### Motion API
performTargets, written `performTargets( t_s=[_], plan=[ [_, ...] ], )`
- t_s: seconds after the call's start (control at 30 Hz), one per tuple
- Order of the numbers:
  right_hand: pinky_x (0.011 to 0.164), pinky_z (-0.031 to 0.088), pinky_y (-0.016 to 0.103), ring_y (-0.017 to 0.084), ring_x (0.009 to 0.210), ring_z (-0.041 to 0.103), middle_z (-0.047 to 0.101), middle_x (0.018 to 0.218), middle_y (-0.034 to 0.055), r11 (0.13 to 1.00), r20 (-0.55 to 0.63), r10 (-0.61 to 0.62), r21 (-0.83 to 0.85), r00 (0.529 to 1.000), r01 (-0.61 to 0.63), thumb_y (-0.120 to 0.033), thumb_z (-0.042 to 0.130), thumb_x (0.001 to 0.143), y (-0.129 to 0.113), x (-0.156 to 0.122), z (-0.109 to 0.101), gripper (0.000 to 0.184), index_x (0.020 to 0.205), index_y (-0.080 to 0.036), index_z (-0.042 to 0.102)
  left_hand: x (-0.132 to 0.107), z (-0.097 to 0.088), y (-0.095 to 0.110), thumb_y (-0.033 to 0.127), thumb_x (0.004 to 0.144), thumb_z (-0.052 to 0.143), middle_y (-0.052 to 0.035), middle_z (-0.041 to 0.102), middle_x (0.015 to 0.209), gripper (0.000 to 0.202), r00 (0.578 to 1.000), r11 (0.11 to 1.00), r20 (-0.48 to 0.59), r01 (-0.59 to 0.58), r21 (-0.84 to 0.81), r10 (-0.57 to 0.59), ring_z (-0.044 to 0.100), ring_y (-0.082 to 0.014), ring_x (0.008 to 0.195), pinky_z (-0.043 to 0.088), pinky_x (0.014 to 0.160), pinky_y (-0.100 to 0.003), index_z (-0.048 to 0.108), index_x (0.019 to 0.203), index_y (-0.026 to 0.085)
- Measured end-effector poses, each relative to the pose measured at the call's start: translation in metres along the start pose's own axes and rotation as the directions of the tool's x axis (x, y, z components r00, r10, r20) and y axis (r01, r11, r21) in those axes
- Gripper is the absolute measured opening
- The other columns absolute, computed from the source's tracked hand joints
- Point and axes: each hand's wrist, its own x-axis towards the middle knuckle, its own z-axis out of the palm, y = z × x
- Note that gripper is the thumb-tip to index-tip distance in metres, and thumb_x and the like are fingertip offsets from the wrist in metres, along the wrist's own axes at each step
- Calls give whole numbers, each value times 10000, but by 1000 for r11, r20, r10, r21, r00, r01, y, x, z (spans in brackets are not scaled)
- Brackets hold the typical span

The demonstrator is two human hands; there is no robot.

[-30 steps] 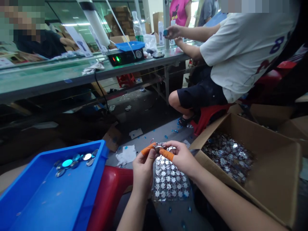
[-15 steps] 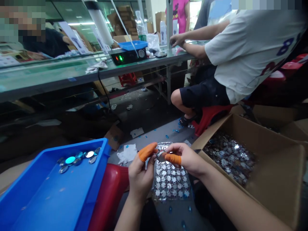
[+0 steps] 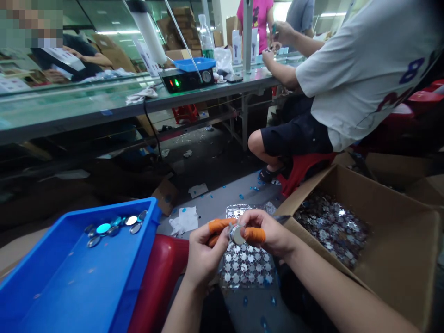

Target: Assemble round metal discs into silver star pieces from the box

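Both hands meet over my lap on a small round silver disc [image 3: 237,235]. My left hand [image 3: 204,252], with orange finger cots on thumb and forefinger, pinches its left edge. My right hand [image 3: 265,233], an orange cot on the thumb, grips its right side. Under them lies a clear sheet [image 3: 244,268] of shiny star-shaped pieces. A blue plastic tray [image 3: 69,286] at the lower left holds several finished round discs [image 3: 114,227] in its far corner.
An open cardboard box [image 3: 398,259] with many shiny pieces stands at my right. A red stool [image 3: 156,282] sits beside the tray. A person in a white shirt sits on a red stool [image 3: 301,169] ahead, working at a long glass-topped bench [image 3: 86,111] with a black device [image 3: 183,81].
Both hands have dropped lower and nearer to me with the disc. The disc's flat silver face has turned toward the camera. The seated person's hands have moved further along the bench.
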Motion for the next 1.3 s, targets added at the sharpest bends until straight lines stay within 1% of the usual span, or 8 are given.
performTargets(
  t_s=[0.23, 0.4, 0.53, 0.73, 0.9, 1.07, 1.2, 1.3],
  plan=[
    [366, 249, 172, 32, 389, 382, 558, 564, -42, 980, -93, 16, -197, 996, -34, -392, 858, 724, -5, 3, -2, 334, 872, -129, 715, 0, 0, 2, 295, 848, 734, -79, 774, 908, 172, 993, 994, -112, -23, 111, 36, 752, -220, 813, 627, 723, -241, 790, 957, 176],
    [429, 351, 179, 34, 493, 462, 720, 1013, 61, 960, -169, -73, -279, 983, 24, -341, 884, 689, -3, 2, 4, 534, 1172, -210, 697, -4, 2, -14, 205, 848, 734, -36, 765, 987, 222, 923, 897, -220, -215, 387, 316, 737, -179, 841, 604, 769, -237, 764, 1066, 233],
    [466, 353, 188, 41, 518, 449, 737, 1047, 73, 898, -175, -183, -431, 967, 93, -302, 863, 715, -1, -1, 7, 459, 1147, -231, 726, -4, 3, -17, 162, 854, 722, -47, 756, 966, 258, 876, 792, -170, -305, 529, 452, 720, -163, 794, 576, 703, -229, 746, 1106, 209],
    [500, 408, 210, 133, 687, 625, 749, 1043, 86, 848, -199, -260, -516, 945, 124, -332, 846, 728, -5, -4, 9, 394, 1098, -232, 755, -2, 6, -15, 124, 859, 706, -50, 742, 893, 284, 843, 705, -68, -399, 585, 533, 674, -136, 695, 516, 598, -216, 732, 1134, 188],
    [455, 433, 200, 99, 581, 587, 733, 1041, 85, 873, -202, -222, -477, 954, 102, -361, 839, 736, -8, -8, 12, 425, 1120, -217, 729, -5, 8, -14, 108, 846, 705, -19, 722, 825, 355, 813, 661, -50, -435, 611, 580, 631, -122, 622, 494, 576, -224, 719, 1181, 225],
    [461, 449, 210, 75, 533, 535, 714, 1054, 80, 888, -196, -184, -454, 963, 77, -360, 827, 757, -7, -9, 14, 451, 1166, -225, 695, -6, 11, -11, 167, 867, 700, -38, 747, 949, 292, 871, 778, -145, -331, 534, 470, 698, -178, 796, 548, 682, -247, 741, 1142, 254],
    [504, 455, 225, 84, 576, 534, 707, 1074, 78, 844, -198, -237, -527, 951, 100, -373, 797, 794, -8, -10, 14, 408, 1163, -235, 693, -6, 13, -6, 303, 901, 689, -60, 742, 1049, 259, 965, 955, -199, -112, 274, 170, 699, -208, 917, 568, 802, -279, 744, 1145, 240],
    [525, 454, 227, 82, 593, 531, 697, 1096, 72, 802, -187, -296, -582, 937, 137, -373, 777, 817, -10, -11, 14, 387, 1174, -252, 689, -4, 13, -4, 390, 890, 702, -63, 738, 948, 382, 986, 993, -162, 49, 104, -32, 690, -189, 813, 576, 756, -272, 703, 1231, 217]
  ],
)
